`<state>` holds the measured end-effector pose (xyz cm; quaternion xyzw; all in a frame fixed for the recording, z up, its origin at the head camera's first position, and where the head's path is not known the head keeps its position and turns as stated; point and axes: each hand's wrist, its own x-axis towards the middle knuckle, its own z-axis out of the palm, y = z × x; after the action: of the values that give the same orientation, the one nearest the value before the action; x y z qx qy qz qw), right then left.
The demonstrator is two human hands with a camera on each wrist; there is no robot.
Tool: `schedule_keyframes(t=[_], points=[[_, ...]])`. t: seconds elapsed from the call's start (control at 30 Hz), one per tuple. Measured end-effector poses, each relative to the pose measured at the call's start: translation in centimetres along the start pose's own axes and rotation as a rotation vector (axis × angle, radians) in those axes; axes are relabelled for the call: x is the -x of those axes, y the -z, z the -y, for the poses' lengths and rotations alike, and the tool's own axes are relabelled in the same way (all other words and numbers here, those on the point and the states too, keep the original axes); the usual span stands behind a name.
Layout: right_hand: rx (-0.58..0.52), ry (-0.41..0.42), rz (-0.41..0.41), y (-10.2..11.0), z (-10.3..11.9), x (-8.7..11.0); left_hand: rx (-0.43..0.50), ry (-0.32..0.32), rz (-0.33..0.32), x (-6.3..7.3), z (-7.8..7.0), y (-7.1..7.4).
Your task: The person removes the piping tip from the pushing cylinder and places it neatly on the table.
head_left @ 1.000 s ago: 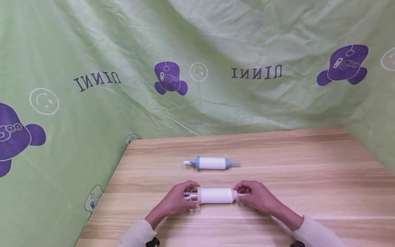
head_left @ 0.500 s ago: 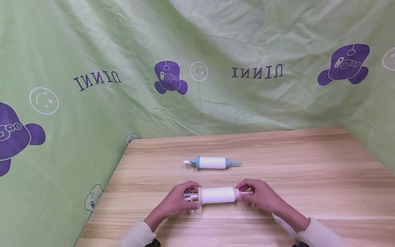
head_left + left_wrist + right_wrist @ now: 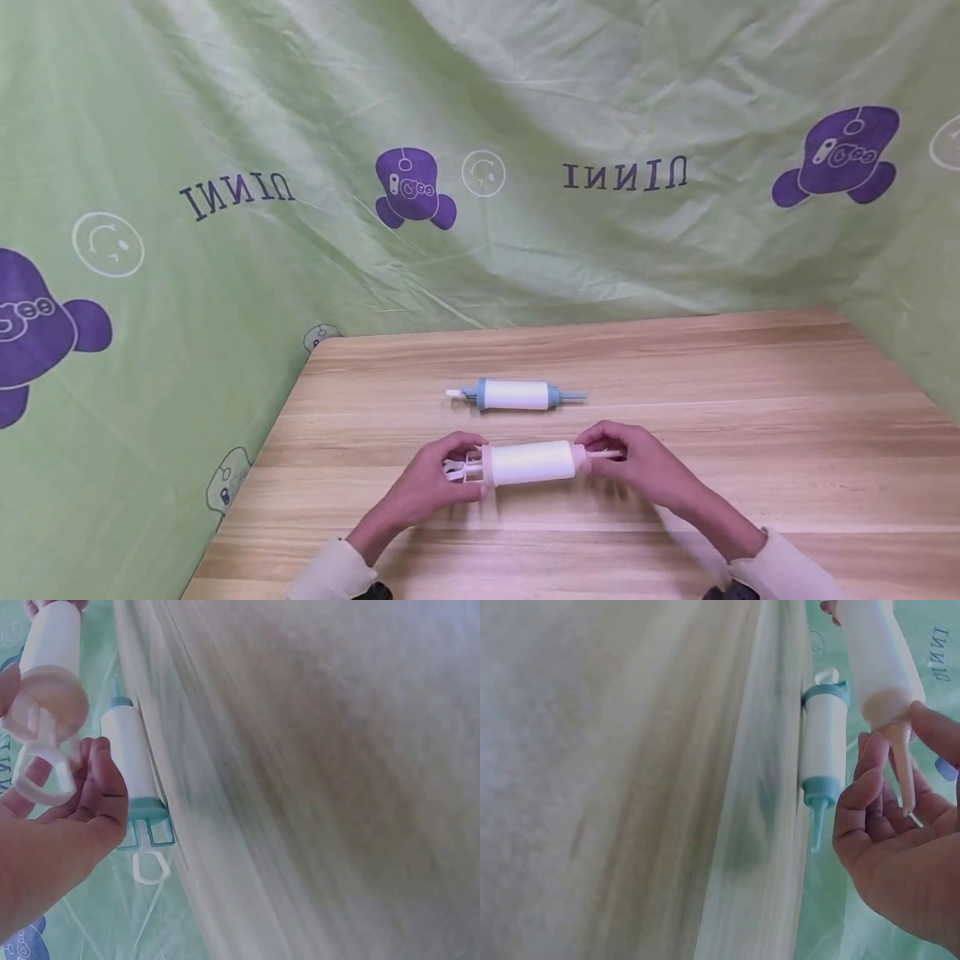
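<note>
Both hands hold a large pink-and-white syringe [image 3: 532,462], its right end slightly higher in the head view. My left hand [image 3: 438,479] grips the pink flange end with thumb and fingers, and the white plunger ring [image 3: 43,774] sits between them. At the other end, my right hand [image 3: 641,462] holds the pink collar beside the tapered nozzle [image 3: 902,769]; the thumb rests on the collar in the right wrist view. A shadow shows beneath the syringe, which appears raised from the table. Beyond it a blue-and-white syringe [image 3: 517,395] lies on the wood, its nozzle pointing right.
The wooden table [image 3: 750,400] extends around both syringes. Green printed fabric [image 3: 525,83] hangs behind the table and along both its sides.
The pink-and-white syringe and both hands have moved slightly away from the person and up, the right end a little more. The blue-and-white syringe stays where it was.
</note>
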<state>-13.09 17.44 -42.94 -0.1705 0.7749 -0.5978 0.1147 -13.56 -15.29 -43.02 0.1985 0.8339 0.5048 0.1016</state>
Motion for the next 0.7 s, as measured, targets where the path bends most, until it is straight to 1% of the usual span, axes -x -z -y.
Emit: schedule_keyframes(t=[0.13, 0.2, 0.3, 0.43, 0.57, 0.7], points=[[-0.044, 0.005, 0.003, 0.13, 0.16, -0.08, 0.081, -0.014, -0.036, 0.20, -0.38, 0.06], [-0.061, 0.000, -0.001, 0.08, 0.26, -0.07, 0.102, -0.030, -0.049, 0.26, -0.53, 0.09], [-0.079, -0.012, -0.010, -0.08, 0.39, -0.02, 0.107, -0.056, -0.065, 0.36, -0.60, 0.07], [-0.065, -0.022, -0.041, -0.19, 0.55, 0.00, 0.120, -0.078, -0.069, 0.38, -0.60, -0.07], [-0.038, -0.045, -0.071, -0.15, 0.70, -0.01, 0.138, -0.079, -0.067, 0.31, -0.62, -0.20], [-0.022, -0.069, -0.083, -0.14, 0.78, 0.11, 0.147, -0.075, -0.072, 0.25, -0.75, -0.23]])
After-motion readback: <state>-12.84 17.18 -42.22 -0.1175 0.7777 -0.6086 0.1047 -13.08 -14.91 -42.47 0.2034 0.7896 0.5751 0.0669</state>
